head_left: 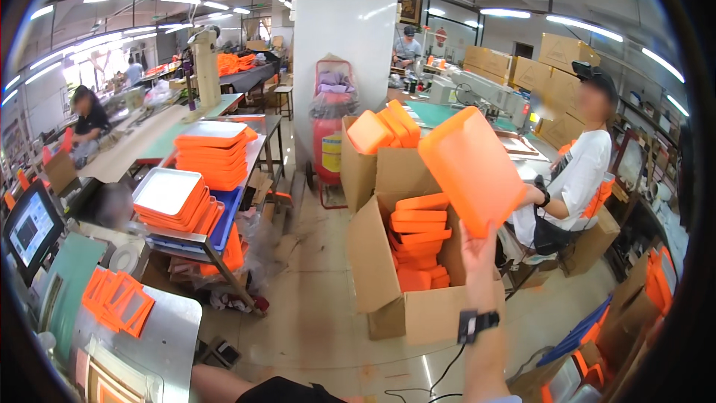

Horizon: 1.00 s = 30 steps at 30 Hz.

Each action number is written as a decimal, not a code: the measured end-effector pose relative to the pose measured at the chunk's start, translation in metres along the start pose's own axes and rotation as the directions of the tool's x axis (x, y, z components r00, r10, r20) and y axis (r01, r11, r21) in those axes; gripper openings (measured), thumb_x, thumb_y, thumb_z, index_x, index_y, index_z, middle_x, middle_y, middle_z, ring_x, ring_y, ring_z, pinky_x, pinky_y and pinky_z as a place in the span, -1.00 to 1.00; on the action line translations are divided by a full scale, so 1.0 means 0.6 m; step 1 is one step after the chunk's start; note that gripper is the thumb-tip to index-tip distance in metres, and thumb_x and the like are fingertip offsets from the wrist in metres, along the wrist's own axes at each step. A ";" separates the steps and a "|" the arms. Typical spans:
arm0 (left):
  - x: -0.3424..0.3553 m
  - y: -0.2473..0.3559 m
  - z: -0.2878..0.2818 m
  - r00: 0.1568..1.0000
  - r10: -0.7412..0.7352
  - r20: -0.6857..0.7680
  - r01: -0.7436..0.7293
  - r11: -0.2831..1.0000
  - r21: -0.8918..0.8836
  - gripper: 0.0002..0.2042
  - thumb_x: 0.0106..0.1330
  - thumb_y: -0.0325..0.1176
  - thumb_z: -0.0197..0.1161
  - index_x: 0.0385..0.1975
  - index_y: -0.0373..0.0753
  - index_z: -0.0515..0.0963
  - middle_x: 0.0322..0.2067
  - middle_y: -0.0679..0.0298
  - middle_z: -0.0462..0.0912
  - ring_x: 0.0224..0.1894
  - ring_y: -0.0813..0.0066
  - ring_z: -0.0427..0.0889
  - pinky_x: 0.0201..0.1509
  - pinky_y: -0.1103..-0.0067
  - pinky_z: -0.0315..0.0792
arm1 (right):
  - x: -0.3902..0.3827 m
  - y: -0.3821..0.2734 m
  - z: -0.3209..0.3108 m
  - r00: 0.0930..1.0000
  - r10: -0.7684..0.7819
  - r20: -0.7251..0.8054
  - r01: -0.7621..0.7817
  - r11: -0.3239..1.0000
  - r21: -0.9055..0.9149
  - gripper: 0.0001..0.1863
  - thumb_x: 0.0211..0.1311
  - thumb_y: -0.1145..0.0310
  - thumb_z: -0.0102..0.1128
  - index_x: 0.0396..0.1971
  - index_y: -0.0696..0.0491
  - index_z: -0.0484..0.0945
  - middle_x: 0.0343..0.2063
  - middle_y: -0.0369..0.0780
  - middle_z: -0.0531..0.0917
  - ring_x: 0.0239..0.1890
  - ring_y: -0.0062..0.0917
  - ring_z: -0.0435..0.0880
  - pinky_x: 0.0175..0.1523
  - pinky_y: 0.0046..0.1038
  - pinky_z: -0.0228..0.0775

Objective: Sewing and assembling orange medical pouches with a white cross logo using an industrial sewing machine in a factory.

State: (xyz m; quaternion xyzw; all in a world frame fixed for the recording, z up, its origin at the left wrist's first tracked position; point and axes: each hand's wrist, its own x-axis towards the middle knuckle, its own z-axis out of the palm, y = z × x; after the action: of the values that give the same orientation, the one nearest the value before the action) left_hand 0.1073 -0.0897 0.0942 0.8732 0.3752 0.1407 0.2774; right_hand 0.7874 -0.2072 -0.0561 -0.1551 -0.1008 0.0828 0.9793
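Note:
My right hand (479, 250) comes in from the lower right with a black device strapped at its wrist. Its fingers are closed on the lower edge of an orange tray (470, 168), shallow, rectangular and round-cornered, held up tilted. Below and left of it stands an open cardboard box (377, 257) with several stacked orange trays (421, 227) in it. A seated co-worker's hand (531, 195) shows just beside the tray's right edge; whether it touches the tray, I cannot tell. My left hand is out of the picture.
Stacks of orange trays with white insides (170, 192) stand on a metal rack (212, 250) at left. Orange frames (118, 302) lie on a metal table (179, 321). A co-worker in white (589, 172) sits at right. A black cable (440, 382) crosses the floor.

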 end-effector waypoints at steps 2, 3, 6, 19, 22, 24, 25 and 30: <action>0.024 0.064 0.024 0.990 0.064 0.123 -0.036 0.975 -0.218 -0.60 0.33 -0.52 0.09 0.18 -0.40 0.44 0.17 -0.08 0.49 0.21 -0.04 0.46 0.31 0.34 0.30 | -0.093 0.091 0.050 0.988 0.144 0.047 -0.149 0.981 0.127 -0.51 0.37 0.16 0.20 0.20 0.04 0.39 0.18 -0.16 0.54 0.17 -0.25 0.55 0.26 -0.05 0.47; 0.040 0.072 0.038 0.977 0.117 0.176 -0.066 0.959 -0.275 -0.59 0.31 -0.54 0.09 0.19 -0.40 0.43 0.18 -0.09 0.48 0.21 -0.07 0.46 0.31 0.34 0.30 | -0.144 0.134 0.076 0.969 0.235 0.076 -0.246 0.951 0.188 -0.50 0.38 0.15 0.18 0.22 0.02 0.37 0.20 -0.16 0.52 0.20 -0.23 0.53 0.28 -0.04 0.45; 0.209 0.001 0.131 0.902 0.345 0.260 -0.131 0.791 -0.597 -0.47 0.25 -0.58 0.18 0.28 -0.37 0.34 0.19 -0.02 0.48 0.24 0.08 0.46 0.34 0.38 0.30 | -0.265 0.176 0.082 0.934 0.354 0.042 -0.357 0.930 0.084 -0.45 0.40 0.12 0.15 0.28 0.02 0.31 0.24 -0.15 0.48 0.25 -0.20 0.48 0.31 -0.02 0.42; 0.380 0.022 0.272 0.964 -0.251 -0.088 -0.143 -0.211 -0.967 -0.45 0.32 -0.41 0.26 0.29 -0.19 0.23 0.18 0.21 0.44 0.21 0.36 0.47 0.27 0.36 0.40 | -0.521 0.241 0.043 0.541 0.811 0.222 -0.330 0.447 -0.831 -0.71 0.21 0.33 0.30 -0.09 0.08 0.62 -0.04 -0.14 0.63 -0.06 -0.31 0.62 0.01 -0.33 0.50; 0.370 -0.024 0.275 0.967 -0.245 -0.063 -0.120 -0.228 -0.966 -0.52 0.33 -0.38 0.24 0.24 -0.22 0.30 0.12 0.22 0.50 0.15 0.36 0.52 0.22 0.36 0.45 | -0.426 0.212 0.018 0.230 0.898 0.376 0.124 0.356 -0.926 -0.61 0.27 0.44 0.27 0.08 0.18 0.51 0.09 -0.19 0.59 0.09 -0.48 0.57 0.20 -0.43 0.39; 0.362 -0.036 0.280 0.965 -0.252 -0.068 -0.126 -0.222 -0.967 -0.50 0.30 -0.35 0.28 0.22 -0.26 0.32 0.09 0.21 0.53 0.11 0.36 0.55 0.21 0.40 0.47 | -0.380 0.214 0.047 0.373 0.837 0.401 0.226 0.337 -0.914 -0.73 0.27 0.53 0.21 -0.04 0.21 0.57 -0.06 -0.19 0.66 -0.06 -0.52 0.63 0.06 -0.46 0.46; 0.355 -0.045 0.281 0.967 -0.244 -0.074 -0.128 -0.213 -0.969 -0.48 0.29 -0.35 0.29 0.22 -0.26 0.31 0.10 0.21 0.53 0.12 0.36 0.55 0.21 0.40 0.47 | -0.364 0.211 0.078 0.484 0.799 0.356 0.122 0.341 -0.932 -0.77 0.28 0.54 0.17 -0.08 0.21 0.59 -0.13 -0.19 0.68 -0.13 -0.54 0.64 -0.01 -0.46 0.48; 0.330 -0.069 0.278 0.978 -0.204 -0.048 -0.096 -0.230 -0.969 -0.35 0.19 -0.38 0.37 0.29 -0.32 0.25 0.16 0.17 0.49 0.17 0.34 0.52 0.26 0.41 0.43 | -0.304 0.207 0.182 0.581 0.764 0.281 -0.266 0.504 -0.822 -0.73 0.36 0.52 0.05 0.03 0.15 0.45 0.15 -0.12 0.50 0.02 -0.45 0.63 0.02 -0.43 0.54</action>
State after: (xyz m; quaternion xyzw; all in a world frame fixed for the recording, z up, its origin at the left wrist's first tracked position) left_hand 0.2936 0.0153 -0.0573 0.2882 0.1850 0.4514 0.8240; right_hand 0.5706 -0.0949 -0.0257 -0.5029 -0.3828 0.3929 0.6679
